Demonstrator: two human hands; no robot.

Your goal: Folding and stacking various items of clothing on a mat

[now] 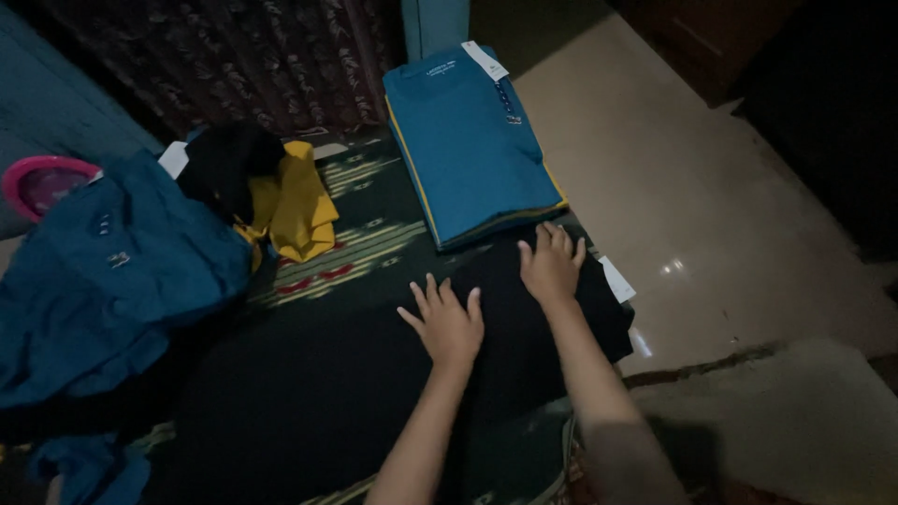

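Observation:
A black garment [327, 393] lies spread flat on a dark patterned mat [374, 238]. My left hand [445, 323] rests palm down on its middle, fingers apart. My right hand [552, 265] presses flat on the garment's far right part, just below a folded stack of blue shirts [472, 150]. A white tag [617, 279] sticks out at the garment's right edge. Neither hand grips anything.
A loose pile of blue clothing [112, 271] lies at the left, with yellow [295, 206] and black [229, 159] garments behind it. A pink round object [42, 178] sits far left. Pale tiled floor [711, 215] lies to the right, and a grey mat [795, 430] near the bottom right.

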